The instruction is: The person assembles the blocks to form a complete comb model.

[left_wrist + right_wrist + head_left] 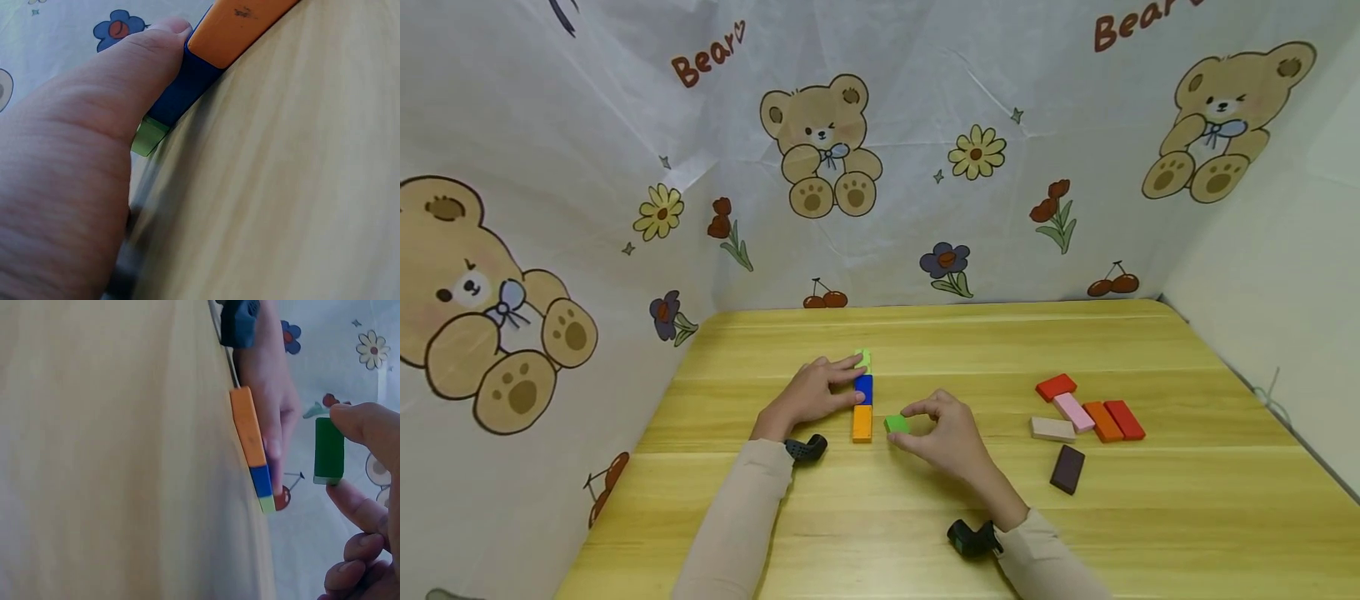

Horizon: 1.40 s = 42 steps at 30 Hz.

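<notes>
Two "Bear" captions [708,58], white cloth [902,225], right hand [947,431] pinching green block [896,424]

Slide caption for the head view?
Right hand pinches a green block near a row of three blocks; left hand touches the row.

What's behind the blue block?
Behind the blue block, a light green block lies next in line. The left hand covers part of it in the head view, so that bit can't be seen there.
</notes>
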### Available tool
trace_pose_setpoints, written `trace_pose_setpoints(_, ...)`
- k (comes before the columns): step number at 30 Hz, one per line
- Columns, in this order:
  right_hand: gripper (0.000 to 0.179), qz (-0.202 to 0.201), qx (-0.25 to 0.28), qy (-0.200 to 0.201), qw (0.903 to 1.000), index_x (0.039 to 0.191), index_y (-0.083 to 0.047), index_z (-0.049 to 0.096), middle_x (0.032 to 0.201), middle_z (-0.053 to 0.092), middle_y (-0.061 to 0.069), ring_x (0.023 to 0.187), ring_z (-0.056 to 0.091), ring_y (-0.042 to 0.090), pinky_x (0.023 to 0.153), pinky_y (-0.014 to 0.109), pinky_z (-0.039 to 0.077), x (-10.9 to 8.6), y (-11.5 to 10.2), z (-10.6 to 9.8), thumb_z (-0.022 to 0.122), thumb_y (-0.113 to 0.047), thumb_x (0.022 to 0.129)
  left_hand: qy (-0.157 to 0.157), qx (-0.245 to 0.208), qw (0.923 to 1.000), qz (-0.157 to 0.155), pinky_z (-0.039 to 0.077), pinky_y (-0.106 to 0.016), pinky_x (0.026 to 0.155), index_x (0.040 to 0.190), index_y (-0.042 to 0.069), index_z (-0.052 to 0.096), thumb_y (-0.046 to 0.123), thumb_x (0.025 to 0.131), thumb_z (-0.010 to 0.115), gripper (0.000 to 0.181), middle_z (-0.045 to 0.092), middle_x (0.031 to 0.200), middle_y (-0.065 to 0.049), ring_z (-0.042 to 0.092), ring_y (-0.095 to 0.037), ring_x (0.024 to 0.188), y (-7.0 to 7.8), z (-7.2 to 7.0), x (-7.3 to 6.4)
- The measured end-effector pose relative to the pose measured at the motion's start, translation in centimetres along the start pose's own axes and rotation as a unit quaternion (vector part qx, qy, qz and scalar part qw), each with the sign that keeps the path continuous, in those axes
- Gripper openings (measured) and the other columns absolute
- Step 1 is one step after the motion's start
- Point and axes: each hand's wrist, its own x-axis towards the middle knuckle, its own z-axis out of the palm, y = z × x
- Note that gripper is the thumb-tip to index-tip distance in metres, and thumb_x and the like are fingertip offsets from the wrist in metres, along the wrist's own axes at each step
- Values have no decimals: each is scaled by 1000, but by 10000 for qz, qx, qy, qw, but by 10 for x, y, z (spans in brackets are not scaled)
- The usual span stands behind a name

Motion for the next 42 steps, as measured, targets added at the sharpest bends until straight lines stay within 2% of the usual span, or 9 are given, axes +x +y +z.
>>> trace_pose_setpoints(7,34,-43,-151,64,9999,92,-18,81,84,65,2,73,48,15,64,25,38,-7,-12,17,94,-37,67,39,-42,9999,102,34,-36,91,147,32,51,64,93,58,63,36,160,17,44,-11,89,-1,-1,0)
trace_pose_setpoints(12,35,-74,-788,126,9968,88,-22,81,80,64,-2,66,43,7,60,23,34,-10,-22,26,91,-47,66,39,-15,10000,86,34,-35,91,147,33,51,64,93,58,63,36,160,19,44,-11,89,-3,0,0)
trace_pose_setpoints(15,36,-39,-1115,152,9936,86,-24,81,78,64,-4,63,42,5,62,26,33,-11,-27,31,90,-52,66,63,-10,9999,89,35,-35,89,147,32,51,63,93,58,63,36,160,18,44,-12,88,-3,0,-1)
trace_pose_setpoints(20,36,100,-1423,162,9896,86,-23,82,77,64,-5,63,45,5,67,31,32,-12,-32,39,89,-53,66,24,-4,10000,55,35,-33,86,147,33,51,63,93,58,63,36,160,19,44,-11,88,-4,1,-3)
trace_pose_setpoints(27,36,127,-1814,167,9832,85,-25,82,82,69,-5,75,59,9,70,36,35,-12,-38,48,88,-56,66,29,-42,10000,25,35,-34,89,147,34,50,65,92,58,64,36,159,20,44,-11,89,-5,1,-3)
trace_pose_setpoints(34,37,-16,-2404,302,9702,82,-25,83,78,69,-5,72,61,13,68,38,35,-12,-43,55,86,-57,65,25,10,10000,39,34,-35,91,148,36,49,66,92,57,64,35,160,20,44,-10,90,-5,1,-2)
trace_pose_setpoints(42,39,12,-2615,403,9644,80,-23,83,74,68,-6,70,61,13,67,38,34,-11,-46,59,87,-58,63,83,34,9999,126,35,-35,89,147,35,50,64,92,57,63,37,160,17,44,-10,88,-2,1,-1)
